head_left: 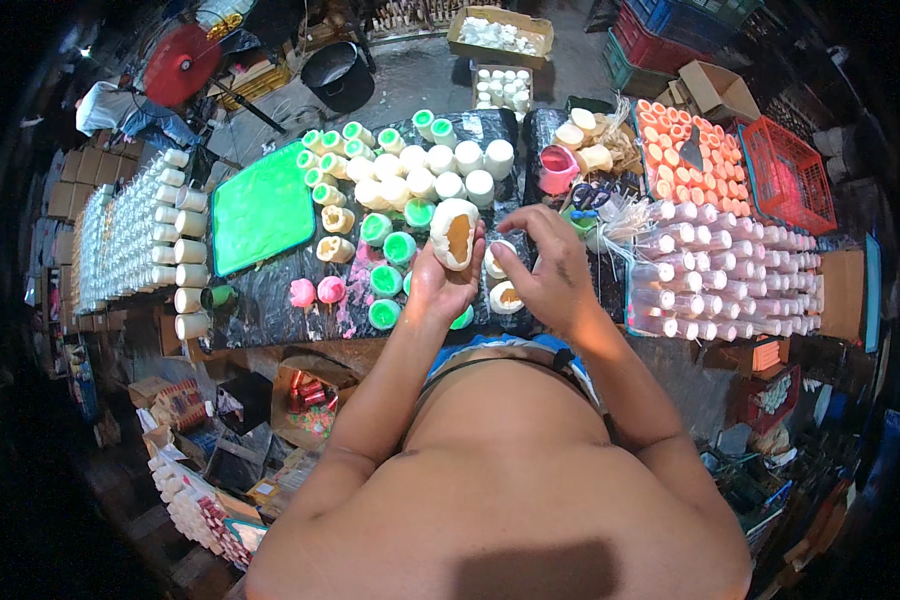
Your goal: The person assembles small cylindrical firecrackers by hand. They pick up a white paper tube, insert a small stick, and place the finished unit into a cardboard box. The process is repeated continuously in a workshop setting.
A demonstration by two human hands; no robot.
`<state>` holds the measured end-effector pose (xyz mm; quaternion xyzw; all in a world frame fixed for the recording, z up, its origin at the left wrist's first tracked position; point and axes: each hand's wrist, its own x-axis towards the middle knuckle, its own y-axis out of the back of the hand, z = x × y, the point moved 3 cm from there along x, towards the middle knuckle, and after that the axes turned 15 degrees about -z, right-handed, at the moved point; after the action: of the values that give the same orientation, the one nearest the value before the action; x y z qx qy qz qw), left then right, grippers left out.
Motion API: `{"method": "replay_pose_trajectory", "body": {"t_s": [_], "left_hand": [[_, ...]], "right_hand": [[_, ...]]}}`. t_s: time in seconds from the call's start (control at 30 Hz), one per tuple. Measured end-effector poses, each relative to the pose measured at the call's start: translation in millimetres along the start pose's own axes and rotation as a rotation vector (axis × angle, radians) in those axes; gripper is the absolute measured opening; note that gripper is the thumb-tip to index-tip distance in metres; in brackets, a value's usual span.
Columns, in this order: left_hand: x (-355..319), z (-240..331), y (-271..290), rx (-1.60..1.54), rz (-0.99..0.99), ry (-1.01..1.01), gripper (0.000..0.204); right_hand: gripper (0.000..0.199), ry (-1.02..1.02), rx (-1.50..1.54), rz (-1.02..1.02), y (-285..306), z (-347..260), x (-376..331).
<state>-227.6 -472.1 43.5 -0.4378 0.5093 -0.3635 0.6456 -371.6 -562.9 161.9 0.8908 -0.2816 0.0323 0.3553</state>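
Holding cream piece near table edge: left hand, right apart.

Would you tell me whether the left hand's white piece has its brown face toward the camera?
Toward the camera: the white piece in the left hand shows its brown oval, ringed by ragged white.

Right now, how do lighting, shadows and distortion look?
Head view: fisheye, corners black, edges bending toward the rim. Head view again: orange glow on the right wrist, dark blocky shadow low on the person's torso, held cream piece readable, surroundings dimmer outward.
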Motion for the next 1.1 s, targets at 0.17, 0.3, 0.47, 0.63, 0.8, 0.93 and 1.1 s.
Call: {"method": "replay_pose_trajectory", "body": {"t_s": [0.17, 0.3, 0.47, 0.63, 0.8, 0.93, 1.1], "left_hand": [[5.1, -5.6, 7.3, 0.043, -0.179, -0.014, 0.025], [2.3, -10.3, -10.3, -0.007, -0.100, 0.046, 0.023], [5.3, -12.4, -4.7, 0.049, -0.085, 0.025, 0.026], [7.4, -14.1, -7.0, 0.144, -0.170, 0.021, 0.039], [-13.0, -1.8, -47.9, 0.503, -0.202, -0.030, 0.063], [-24.4, 4.4, -44.3, 0.640, -0.214, 0.013, 0.065], [-16.1, 13.6, -50.4, 1.004, -0.240, 0.010, 0.050]], "right_hand": [[0.018, 0.120, -0.223, -0.028, -11.8, -11.6, 13.6], [0.017, 0.092, -0.265, -0.043, -14.7, -12.9, 18.9], [0.023, 0.081, -0.300, -0.060, -12.5, -23.1, 20.8], [0.026, 0.005, -0.319, -0.051, -21.3, -19.4, 22.4], [0.030, -0.042, -0.281, 0.022, -13.9, -20.7, 29.8], [0.027, -0.023, -0.264, -0.010, -6.7, -20.8, 33.8], [0.027, 0.057, -0.185, -0.086, -2.0, -10.1, 35.4]]}}
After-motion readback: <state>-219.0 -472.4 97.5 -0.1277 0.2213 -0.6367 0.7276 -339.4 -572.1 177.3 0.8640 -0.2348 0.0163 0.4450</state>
